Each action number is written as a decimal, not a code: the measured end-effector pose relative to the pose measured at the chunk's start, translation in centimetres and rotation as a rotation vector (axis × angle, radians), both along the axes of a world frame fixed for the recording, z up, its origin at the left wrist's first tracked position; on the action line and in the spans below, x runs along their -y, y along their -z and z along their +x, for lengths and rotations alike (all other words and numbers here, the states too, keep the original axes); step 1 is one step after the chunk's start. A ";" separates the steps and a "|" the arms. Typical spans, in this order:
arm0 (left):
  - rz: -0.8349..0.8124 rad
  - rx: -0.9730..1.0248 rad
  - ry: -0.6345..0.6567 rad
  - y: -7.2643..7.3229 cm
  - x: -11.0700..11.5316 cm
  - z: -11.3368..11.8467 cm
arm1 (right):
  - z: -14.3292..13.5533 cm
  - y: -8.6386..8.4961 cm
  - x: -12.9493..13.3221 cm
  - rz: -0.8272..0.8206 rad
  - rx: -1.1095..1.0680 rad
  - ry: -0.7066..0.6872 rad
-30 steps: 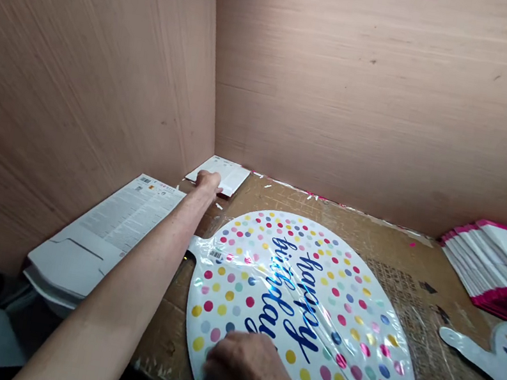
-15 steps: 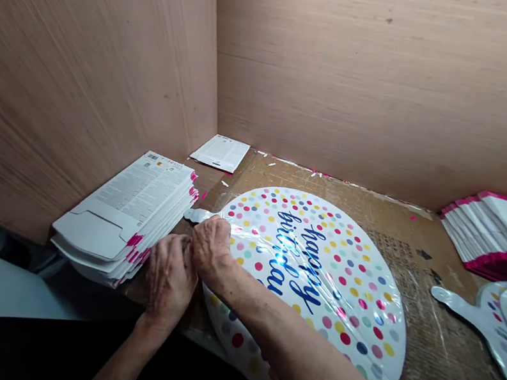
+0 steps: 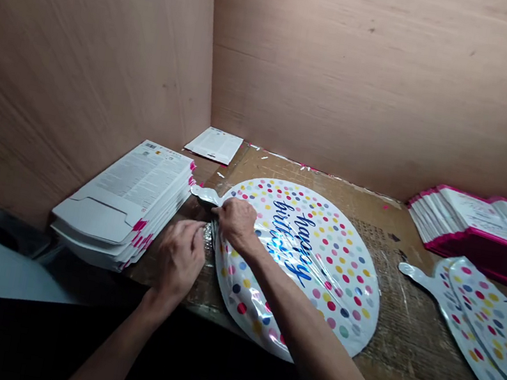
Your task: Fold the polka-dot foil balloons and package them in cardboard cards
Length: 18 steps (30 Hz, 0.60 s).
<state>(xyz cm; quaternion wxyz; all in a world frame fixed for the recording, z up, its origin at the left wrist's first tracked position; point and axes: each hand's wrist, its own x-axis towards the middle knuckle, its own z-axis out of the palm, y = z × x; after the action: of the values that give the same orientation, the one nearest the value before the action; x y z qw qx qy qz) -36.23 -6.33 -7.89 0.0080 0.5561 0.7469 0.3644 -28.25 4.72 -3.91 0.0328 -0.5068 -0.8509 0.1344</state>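
A round foil balloon (image 3: 348, 264) lies flat, white with coloured dots and blue "happy birthday" lettering. Its narrow neck (image 3: 205, 194) points left toward the cartons. My right hand (image 3: 237, 221) is closed on the balloon's left edge just below the neck, knuckles up. Close beside it on the left, my left hand (image 3: 181, 259) has its fingers curled into a pinch; whatever is between them is hidden. A small crinkled silvery patch (image 3: 209, 238) shows between the two hands.
A stack of flat white cartons (image 3: 122, 187) stands left, with one more white packet (image 3: 215, 145) behind. At right lie further dotted balloons (image 3: 478, 325) and pink-edged white packets (image 3: 463, 215). Wooden panels (image 3: 351, 70) enclose the cardboard-covered surface (image 3: 401, 351).
The view has shifted, showing more of the right side. My hands have moved slightly apart, and the silvery patch now shows between them. My right hand stays at the balloon's left edge.
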 end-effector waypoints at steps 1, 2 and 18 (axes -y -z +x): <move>-0.048 -0.002 0.012 -0.6 -1.2 -0.3 | 0.5 0.2 -0.3 -0.015 -0.037 0.047; -0.108 -0.019 0.026 -1.1 -2.4 -0.5 | 0.9 0.4 -0.5 -0.040 -0.077 0.082; -0.479 -0.525 -0.014 -0.4 -5.6 -1.2 | 8.3 2.9 -1.6 -0.320 -0.844 0.388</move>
<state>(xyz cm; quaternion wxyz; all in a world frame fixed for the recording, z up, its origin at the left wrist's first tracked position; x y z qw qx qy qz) -37.40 -0.74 -7.49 -0.0563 0.6080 0.7916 0.0236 -19.92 6.31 -6.80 0.3208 -0.5562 -0.6217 0.4486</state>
